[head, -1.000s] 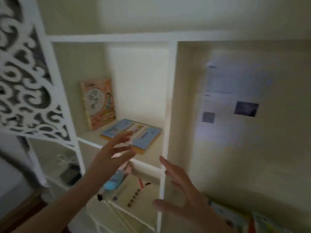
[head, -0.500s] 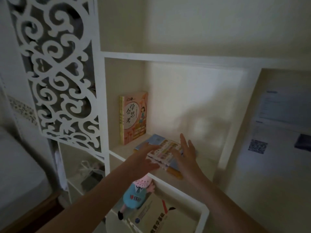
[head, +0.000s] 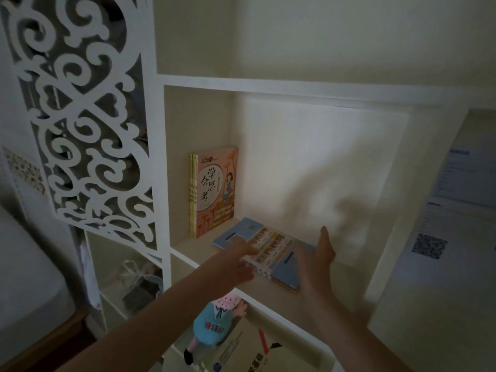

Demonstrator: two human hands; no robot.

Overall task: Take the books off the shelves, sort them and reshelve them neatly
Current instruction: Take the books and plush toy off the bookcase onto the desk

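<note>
- White cubby shelving fills the view, with a scrolled fretwork panel (head: 80, 116) on its left side and a dim cream wall behind.
- On the shelf board (head: 188, 249) of the middle compartment, an upright book (head: 214, 191) with a pink cover stands against the left wall. It is not being touched.
- Just to its right lies the flat blue book (head: 271, 247), cover up. Its long axis runs diagonally from back-left to front-right. An orange edge shows under its near corner, perhaps a second book, though I cannot tell.
- The left hand (head: 236, 261) is at the book's near long edge, towards the left end, and its fingers reach onto the cover. Blur hides whether the thumb has caught under the edge, so I cannot tell if it grips.
- The right hand (head: 319, 256) stands on edge at the book's front-right end, fingers straight and together, palm facing left towards the book. It holds nothing, and contact with the corner is unclear.
- The book thus lies between the two palms, and the left hand is the nearer to a hold. My judgement is that lifting it calls for the right palm to close leftward along the long axis.
- Below, a plush doll (head: 214, 323) lies beside another book (head: 249, 353), and a printed sheet (head: 429, 245) hangs at the right.
</note>
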